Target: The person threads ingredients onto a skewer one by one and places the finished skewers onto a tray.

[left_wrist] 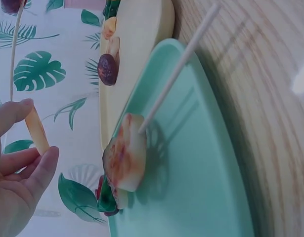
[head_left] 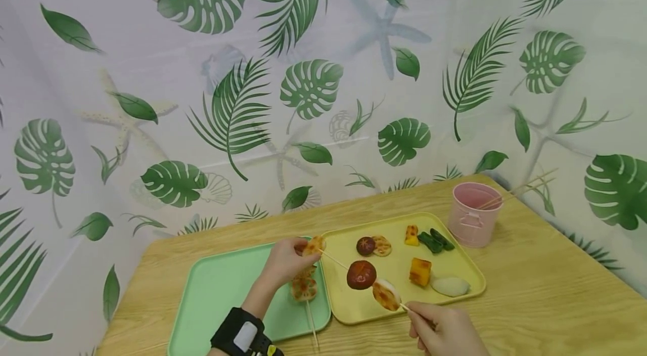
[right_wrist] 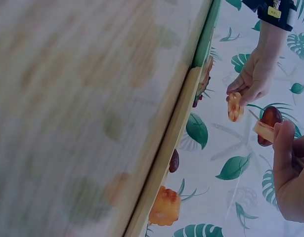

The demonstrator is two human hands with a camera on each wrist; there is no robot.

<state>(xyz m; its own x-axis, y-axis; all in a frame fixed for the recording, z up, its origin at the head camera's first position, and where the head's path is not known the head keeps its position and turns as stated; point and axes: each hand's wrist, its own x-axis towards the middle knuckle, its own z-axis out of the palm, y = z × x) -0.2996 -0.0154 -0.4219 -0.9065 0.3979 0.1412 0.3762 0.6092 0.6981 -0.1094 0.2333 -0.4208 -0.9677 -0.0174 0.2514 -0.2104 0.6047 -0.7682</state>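
My left hand [head_left: 285,260] pinches a browned lotus root slice [head_left: 314,245] between thumb and fingers, above the seam of two trays. My right hand [head_left: 445,329] grips the lower end of a wooden skewer [head_left: 333,258] that carries a brown mushroom cap [head_left: 361,275] and a pale slice with browned patches [head_left: 386,295]. The skewer's tip points at the lotus root slice; whether it touches, I cannot tell. Below my left hand, a loaded skewer [head_left: 311,322] lies on the green tray [head_left: 227,277], with another lotus root slice [left_wrist: 129,153] on it.
A yellow tray [head_left: 354,308] bears a small mushroom [head_left: 365,246], a round slice [head_left: 382,245], orange chunks [head_left: 420,272], green pieces [head_left: 431,242] and a pale oval piece [head_left: 450,286]. Behind its right corner stands a pink bucket [head_left: 472,224] with sticks. A leaf-patterned sheet [head_left: 313,159] backs the table.
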